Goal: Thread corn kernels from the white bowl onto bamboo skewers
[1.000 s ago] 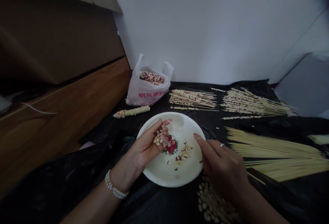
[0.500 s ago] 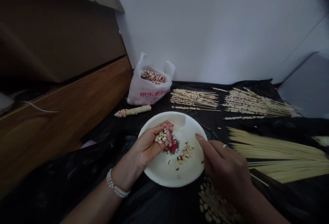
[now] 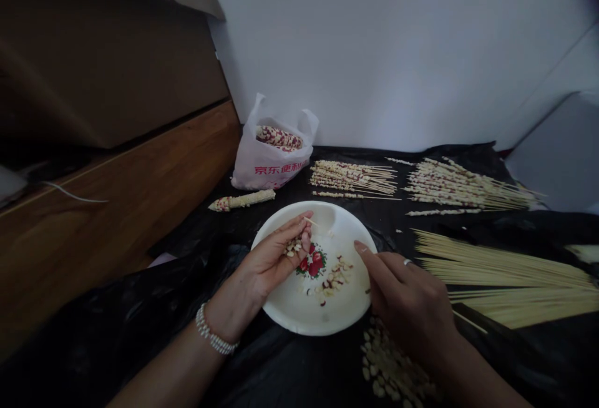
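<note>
In the cupped palm of my left hand (image 3: 276, 255) lie several pale corn kernels (image 3: 293, 247). Its thumb and fingertips come together at the thin tip of a bamboo skewer (image 3: 318, 226). A pale kernel or two seem to sit on the skewer, though they are blurred. My right hand (image 3: 407, 296), a ring on one finger, is closed around the skewer's shaft, its index finger stretched along it. Both hands are above a white bowl (image 3: 285, 317) with a red and green print. Loose white and dark red kernels (image 3: 336, 276) are scattered inside it.
Behind the bowl stand a plastic bag (image 3: 276, 171) of corn cobs and a partly stripped cob (image 3: 243, 200). Threaded skewers lie in two piles, one left (image 3: 350, 177) and one right (image 3: 449, 186). Bare skewers (image 3: 505, 264) fan out at right. Loose kernels (image 3: 388, 364) lie on black plastic sheeting (image 3: 281, 377).
The fingers of my left hand have curled further over the kernels, and fewer of them show. The skewer tip has shifted slightly to the left. My right hand has hardly moved.
</note>
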A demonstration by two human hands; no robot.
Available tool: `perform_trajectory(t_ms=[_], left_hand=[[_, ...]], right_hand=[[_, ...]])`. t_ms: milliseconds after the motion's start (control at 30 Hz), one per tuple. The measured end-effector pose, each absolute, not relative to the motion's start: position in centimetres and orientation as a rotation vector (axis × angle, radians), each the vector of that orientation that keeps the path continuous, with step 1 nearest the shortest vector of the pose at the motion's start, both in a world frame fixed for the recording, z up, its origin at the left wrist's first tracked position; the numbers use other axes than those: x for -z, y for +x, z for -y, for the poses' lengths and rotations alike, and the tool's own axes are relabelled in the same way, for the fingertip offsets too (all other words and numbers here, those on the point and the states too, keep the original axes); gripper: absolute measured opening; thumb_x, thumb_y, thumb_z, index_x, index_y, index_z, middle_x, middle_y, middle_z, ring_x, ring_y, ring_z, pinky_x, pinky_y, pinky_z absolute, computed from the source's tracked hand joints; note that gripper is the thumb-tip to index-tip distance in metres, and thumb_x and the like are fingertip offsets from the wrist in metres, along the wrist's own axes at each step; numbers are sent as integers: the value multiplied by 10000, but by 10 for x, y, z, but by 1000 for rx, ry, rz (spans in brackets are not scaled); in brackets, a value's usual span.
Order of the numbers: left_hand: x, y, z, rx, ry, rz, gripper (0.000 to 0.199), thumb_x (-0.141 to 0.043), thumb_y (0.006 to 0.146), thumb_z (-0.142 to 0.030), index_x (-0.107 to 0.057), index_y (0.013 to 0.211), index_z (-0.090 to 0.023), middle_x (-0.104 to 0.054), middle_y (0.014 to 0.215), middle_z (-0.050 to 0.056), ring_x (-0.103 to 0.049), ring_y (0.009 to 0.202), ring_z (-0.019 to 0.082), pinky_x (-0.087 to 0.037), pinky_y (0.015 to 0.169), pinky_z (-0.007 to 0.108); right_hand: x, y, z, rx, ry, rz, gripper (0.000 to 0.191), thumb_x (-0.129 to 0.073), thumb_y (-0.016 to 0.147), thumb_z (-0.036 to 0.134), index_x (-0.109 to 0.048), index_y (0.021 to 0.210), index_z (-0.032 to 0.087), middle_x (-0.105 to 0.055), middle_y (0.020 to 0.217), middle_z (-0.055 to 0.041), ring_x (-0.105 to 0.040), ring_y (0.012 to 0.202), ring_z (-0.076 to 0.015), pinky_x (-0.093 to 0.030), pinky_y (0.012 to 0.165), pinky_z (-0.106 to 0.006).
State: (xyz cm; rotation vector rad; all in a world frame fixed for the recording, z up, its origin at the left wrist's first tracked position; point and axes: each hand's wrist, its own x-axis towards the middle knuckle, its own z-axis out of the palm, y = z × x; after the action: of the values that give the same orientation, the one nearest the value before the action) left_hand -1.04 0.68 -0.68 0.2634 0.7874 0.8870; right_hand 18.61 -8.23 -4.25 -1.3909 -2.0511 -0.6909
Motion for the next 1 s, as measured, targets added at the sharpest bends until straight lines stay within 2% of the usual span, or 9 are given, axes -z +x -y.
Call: perform_trajectory(t_ms=[167, 333, 533, 1000], left_hand=[[5, -8, -7, -911, 231, -780, 214, -542, 826, -26, -664, 988, -91, -677, 851, 79, -646, 713, 103, -552, 675, 186], [8, -9, -7, -917, 205, -736, 232, -545, 818, -5, -650, 1005, -94, -676, 891, 82, -651, 751, 108, -556, 687, 189], [6, -8, -7, -937, 153, -749, 143, -546, 847, -73, -638, 956, -84, -652, 793, 70, -622, 648, 90, -558, 605, 186], [3, -10, -4, -906, 167, -729, 160, -587, 817, -67, -640, 964, -101, -639, 784, 40, -603, 645, 70, -528, 613, 152]], right_hand=[[43, 186, 81, 702, -1415, 2072, 340, -497, 837, 106, -595, 1162, 124, -643, 771, -18, -523, 622, -119, -316, 562, -270], [43, 186, 81, 715, -1446, 2078, 355, -506, 830, 100, -595, 1173, 136, -640, 765, -8, -527, 620, -118, -321, 556, -268], [41, 186, 82, 709, -1410, 2064, 348, -514, 831, 104, -596, 1169, 120, -642, 766, -11, -534, 628, -118, -328, 560, -269], [36, 185, 83, 716, -1366, 2064, 347, -517, 828, 79, -593, 1166, 97, -647, 762, -19, -543, 638, -109, -331, 572, -264]])
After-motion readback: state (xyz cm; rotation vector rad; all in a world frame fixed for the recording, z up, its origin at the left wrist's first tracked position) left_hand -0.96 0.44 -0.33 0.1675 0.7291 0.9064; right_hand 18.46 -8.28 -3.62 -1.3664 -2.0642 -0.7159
